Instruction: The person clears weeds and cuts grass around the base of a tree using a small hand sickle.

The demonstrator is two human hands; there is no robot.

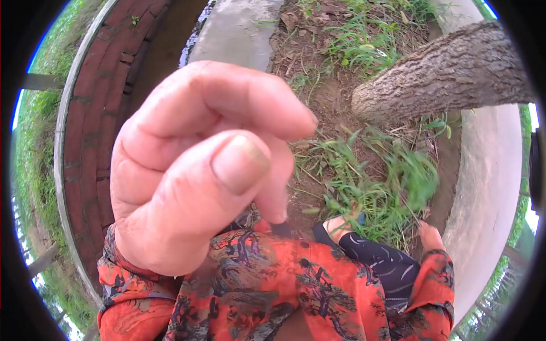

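Observation:
My left hand [193, 165] is raised close to the camera, palm side in view. Its fingers are curled and the thumb bends in beside them, with nothing visible in the grasp. Low on the right, my right hand [430, 236] is closed around the end of a thin, dark stick-like object [410, 211], which points up-left into the grass. Long green grass [369, 199] lies beside that hand, and its right part [420, 179] is blurred. What the thin object ends in is hidden there.
A thick tree trunk [438, 74] leans in from the right. Brown soil [333, 102] and weeds lie between a concrete strip [236, 34] and a pale kerb [489, 165]. Red brick paving [85, 119] curves along the left. A dark shoe [322, 233] is beside the grass.

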